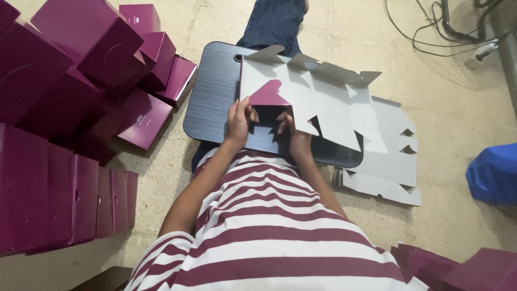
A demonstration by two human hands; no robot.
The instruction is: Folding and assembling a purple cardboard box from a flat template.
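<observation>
My left hand [237, 119] pinches the near edge of the flat carton blank [318, 102], and my right hand [293, 131] clamps it beside a cut tab. It lies grey side up on the dark lap board [215, 91], one purple flap [267, 95] folded over. Pressed off the crease, the flap could kink or a notch could tear.

box blank [318, 102] on lap board [215, 97] | finished boxes [81, 70] left | flat blanks [388, 156] right
</observation>
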